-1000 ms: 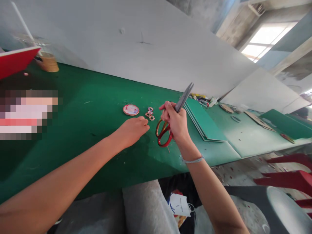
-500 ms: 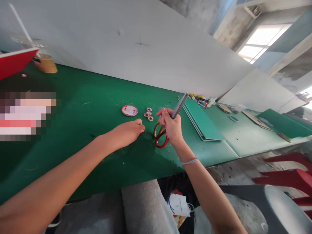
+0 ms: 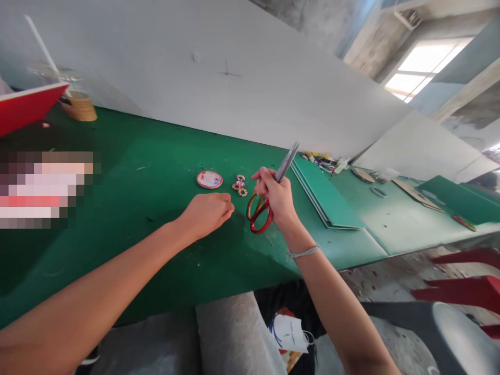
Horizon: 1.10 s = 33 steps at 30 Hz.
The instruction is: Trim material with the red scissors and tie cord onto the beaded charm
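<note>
My right hand (image 3: pixel 274 194) is closed around a pair of scissors (image 3: pixel 261 214) with red and amber-brown handles. The handles hang below my fist, and the grey blades point up and away with their tips slightly apart. To the left, my left hand (image 3: pixel 211 213) hovers low over the green table, fingers pinched together; whatever they hold is hidden or too small to name. Just beyond both hands lie several small flower-shaped rings (image 3: pixel 239 186) in pink and brown tones. Beside them is an oval piece (image 3: pixel 210 179) with a pink rim and a pale printed face.
Green boards (image 3: pixel 326 195) are stacked to the right of my right hand. Behind them sits a cluster of small tools (image 3: pixel 322 159). A red panel (image 3: pixel 29 109) and a tan round container (image 3: pixel 81 106) stand at the far left. A grey-white board (image 3: pixel 164 67) backs the table (image 3: pixel 136 151).
The scissors have turned a little in my right hand, and their blades have parted slightly. My left hand stays pinched in nearly the same place. The whole view has shifted slightly.
</note>
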### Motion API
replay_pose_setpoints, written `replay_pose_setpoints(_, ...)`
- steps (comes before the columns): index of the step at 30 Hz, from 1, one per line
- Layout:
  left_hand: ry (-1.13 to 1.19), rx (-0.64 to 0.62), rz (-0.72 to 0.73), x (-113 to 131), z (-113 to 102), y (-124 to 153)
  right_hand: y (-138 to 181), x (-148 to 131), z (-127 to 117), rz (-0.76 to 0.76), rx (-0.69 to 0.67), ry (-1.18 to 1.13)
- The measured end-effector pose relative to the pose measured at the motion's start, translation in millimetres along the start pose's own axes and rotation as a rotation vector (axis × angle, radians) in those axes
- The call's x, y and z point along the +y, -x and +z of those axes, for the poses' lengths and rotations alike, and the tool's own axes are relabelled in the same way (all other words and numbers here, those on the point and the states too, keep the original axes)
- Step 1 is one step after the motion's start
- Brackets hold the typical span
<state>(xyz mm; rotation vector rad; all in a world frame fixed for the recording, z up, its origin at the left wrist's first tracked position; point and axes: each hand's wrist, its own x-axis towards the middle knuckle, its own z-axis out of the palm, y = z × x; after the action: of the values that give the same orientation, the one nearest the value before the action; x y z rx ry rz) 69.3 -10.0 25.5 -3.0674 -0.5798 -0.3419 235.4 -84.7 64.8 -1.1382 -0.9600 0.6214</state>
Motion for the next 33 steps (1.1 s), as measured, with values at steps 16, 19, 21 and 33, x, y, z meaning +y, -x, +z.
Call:
replay_pose_setpoints(16,0.167,-0.125,-0.078,-6,-11,-2,-15,13,28,0.15,0.089,-0.041)
replay_pose_setpoints(19,0.372,-0.188,-0.118,-13,-15,-4,-13,13,24,0.115,0.089,-0.032)
replay_pose_setpoints(21,0.42,-0.175,-0.156,-17,-12,-6,-11,14,24,0.095,0.078,-0.014)
replay_pose_setpoints(33,0.351,-0.086,-0.251,-4,-7,-7,0,11,33,0.016,-0.033,0.081)
